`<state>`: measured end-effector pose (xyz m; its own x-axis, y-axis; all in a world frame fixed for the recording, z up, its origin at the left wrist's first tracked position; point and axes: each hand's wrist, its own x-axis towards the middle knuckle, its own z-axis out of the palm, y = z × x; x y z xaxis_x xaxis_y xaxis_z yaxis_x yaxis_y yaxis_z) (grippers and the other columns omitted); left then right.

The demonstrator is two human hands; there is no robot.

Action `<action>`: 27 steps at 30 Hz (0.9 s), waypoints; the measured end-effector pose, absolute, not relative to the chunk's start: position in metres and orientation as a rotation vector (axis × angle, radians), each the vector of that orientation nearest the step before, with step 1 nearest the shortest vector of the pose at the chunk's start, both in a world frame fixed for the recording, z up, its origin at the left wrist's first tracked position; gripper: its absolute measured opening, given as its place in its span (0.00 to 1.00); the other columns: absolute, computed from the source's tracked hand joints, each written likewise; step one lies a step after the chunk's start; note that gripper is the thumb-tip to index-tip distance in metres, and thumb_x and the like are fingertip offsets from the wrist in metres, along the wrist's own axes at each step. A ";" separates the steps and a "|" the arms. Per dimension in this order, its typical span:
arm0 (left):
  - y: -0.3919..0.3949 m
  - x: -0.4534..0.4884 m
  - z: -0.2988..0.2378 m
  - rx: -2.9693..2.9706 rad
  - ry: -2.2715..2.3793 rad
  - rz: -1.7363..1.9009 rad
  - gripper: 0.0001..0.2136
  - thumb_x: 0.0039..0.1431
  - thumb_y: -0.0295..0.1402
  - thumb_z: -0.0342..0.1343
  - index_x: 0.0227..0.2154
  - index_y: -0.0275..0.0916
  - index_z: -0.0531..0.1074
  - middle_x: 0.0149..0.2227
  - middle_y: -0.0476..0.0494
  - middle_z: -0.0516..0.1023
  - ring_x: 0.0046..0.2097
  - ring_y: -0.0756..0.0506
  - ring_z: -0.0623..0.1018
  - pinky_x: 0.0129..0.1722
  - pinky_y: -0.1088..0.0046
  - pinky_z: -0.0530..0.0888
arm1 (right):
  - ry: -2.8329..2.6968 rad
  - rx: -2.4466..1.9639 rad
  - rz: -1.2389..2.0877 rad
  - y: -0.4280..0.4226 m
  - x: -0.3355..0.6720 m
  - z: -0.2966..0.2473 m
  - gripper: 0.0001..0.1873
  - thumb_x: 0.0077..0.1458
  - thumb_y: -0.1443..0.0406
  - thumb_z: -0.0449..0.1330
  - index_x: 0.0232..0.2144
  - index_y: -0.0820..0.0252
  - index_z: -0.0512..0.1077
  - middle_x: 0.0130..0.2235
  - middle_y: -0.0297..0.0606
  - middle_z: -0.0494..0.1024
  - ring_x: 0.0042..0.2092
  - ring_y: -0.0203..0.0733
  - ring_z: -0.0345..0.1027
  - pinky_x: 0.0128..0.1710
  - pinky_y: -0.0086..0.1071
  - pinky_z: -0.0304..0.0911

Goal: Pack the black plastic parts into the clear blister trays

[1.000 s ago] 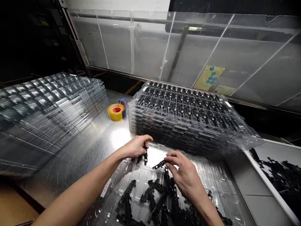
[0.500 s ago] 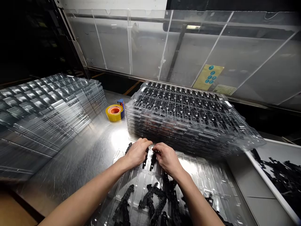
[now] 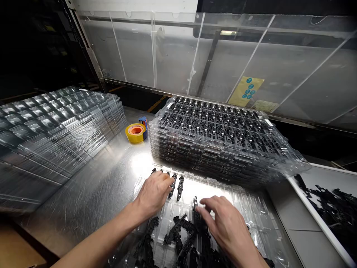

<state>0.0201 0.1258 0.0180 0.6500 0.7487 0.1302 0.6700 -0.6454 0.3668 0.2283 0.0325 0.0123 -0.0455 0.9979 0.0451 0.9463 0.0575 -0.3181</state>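
The left hand (image 3: pixel 154 191) curls over black parts (image 3: pixel 180 188) seated in the clear tray (image 3: pixel 260 212); whether it pinches one, I cannot tell. The right hand (image 3: pixel 224 219) has thumb and finger parted beside a black strip (image 3: pixel 196 216) — the tangled heap (image 3: pixel 205 238) there could snag it, dragging neighbours along. Beyond, the tray stack (image 3: pixel 181 149) sits close — a knuckle might jostle it.

Factory wkstn (image 3: pixel 111 167): stacked clr trays (image 3: pixel 206 152) w/ blk parts (image 3: pixel 202 127).

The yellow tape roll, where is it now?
In the head view, the tape roll lies left of centre on the metal table, between the left tray stack and, close on its right, the tray stack with black parts.
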 end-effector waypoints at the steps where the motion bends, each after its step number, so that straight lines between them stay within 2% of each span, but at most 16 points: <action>1: 0.115 0.020 0.019 2.564 1.129 0.362 0.09 0.60 0.24 0.49 0.39 0.37 0.73 0.36 0.42 0.76 0.39 0.44 0.72 0.38 0.66 0.71 | -2.099 -2.019 0.300 0.020 0.227 0.009 0.13 0.59 0.55 0.57 0.40 0.54 0.75 0.35 0.38 0.77 0.35 0.45 0.70 0.31 0.34 0.64; 4: 0.086 0.028 0.019 2.544 1.006 0.141 0.03 0.57 0.29 0.56 0.34 0.39 0.74 0.34 0.43 0.75 0.39 0.42 0.73 0.38 0.66 0.71 | -2.134 -2.095 0.263 -0.006 0.216 -0.002 0.16 0.52 0.59 0.63 0.43 0.55 0.73 0.35 0.38 0.78 0.37 0.47 0.72 0.34 0.36 0.65; 6: 0.075 0.035 0.018 2.526 0.979 -0.008 0.03 0.53 0.29 0.58 0.31 0.39 0.73 0.34 0.43 0.75 0.39 0.41 0.74 0.38 0.65 0.71 | -2.080 -2.138 0.233 -0.011 0.210 -0.007 0.12 0.55 0.65 0.60 0.43 0.55 0.73 0.36 0.37 0.78 0.37 0.45 0.73 0.36 0.34 0.64; 8: 0.070 0.039 0.017 2.482 0.998 -0.049 0.05 0.50 0.25 0.57 0.32 0.39 0.73 0.35 0.43 0.75 0.39 0.41 0.74 0.39 0.65 0.71 | -2.014 -2.155 0.217 -0.011 0.206 -0.008 0.09 0.59 0.67 0.54 0.41 0.55 0.73 0.35 0.37 0.78 0.37 0.42 0.73 0.36 0.32 0.64; 12: 0.067 0.039 0.012 2.358 1.000 0.091 0.14 0.47 0.18 0.50 0.35 0.39 0.72 0.35 0.45 0.75 0.38 0.44 0.74 0.38 0.70 0.70 | -1.960 -2.277 0.157 -0.004 0.198 -0.002 0.12 0.60 0.61 0.55 0.42 0.60 0.72 0.31 0.40 0.78 0.35 0.46 0.74 0.34 0.35 0.64; 16: 0.063 0.033 0.014 2.225 0.920 0.258 0.17 0.47 0.17 0.48 0.36 0.41 0.74 0.33 0.49 0.75 0.36 0.48 0.73 0.36 0.74 0.68 | -1.916 -2.312 0.225 -0.005 0.199 0.001 0.10 0.57 0.66 0.57 0.41 0.59 0.73 0.32 0.40 0.77 0.35 0.48 0.73 0.34 0.36 0.64; 19: 0.064 0.023 0.023 2.105 0.921 0.383 0.15 0.49 0.17 0.51 0.35 0.41 0.75 0.34 0.49 0.75 0.38 0.48 0.74 0.39 0.74 0.68 | -1.944 -2.074 0.446 -0.018 0.219 0.006 0.08 0.59 0.64 0.55 0.38 0.53 0.74 0.35 0.38 0.76 0.37 0.43 0.72 0.34 0.32 0.64; 22: 0.071 0.014 0.033 1.977 0.999 0.548 0.10 0.53 0.20 0.52 0.31 0.40 0.75 0.33 0.49 0.75 0.37 0.48 0.74 0.38 0.74 0.69 | -1.952 -1.908 0.685 -0.029 0.244 0.023 0.09 0.60 0.63 0.52 0.37 0.51 0.72 0.37 0.36 0.76 0.37 0.41 0.72 0.32 0.29 0.63; 25: 0.081 0.014 0.036 1.908 1.085 0.722 0.07 0.58 0.24 0.51 0.32 0.39 0.74 0.32 0.48 0.73 0.34 0.49 0.73 0.34 0.74 0.69 | -1.924 -1.977 0.843 -0.019 0.258 0.051 0.11 0.61 0.59 0.51 0.42 0.53 0.70 0.30 0.34 0.76 0.29 0.40 0.69 0.26 0.29 0.59; 27: 0.086 0.017 0.035 1.916 1.117 0.809 0.06 0.58 0.26 0.52 0.31 0.39 0.74 0.32 0.48 0.73 0.33 0.49 0.73 0.34 0.73 0.70 | -1.914 -1.962 0.870 0.000 0.262 0.065 0.14 0.62 0.56 0.50 0.42 0.54 0.71 0.29 0.34 0.75 0.28 0.39 0.67 0.26 0.30 0.58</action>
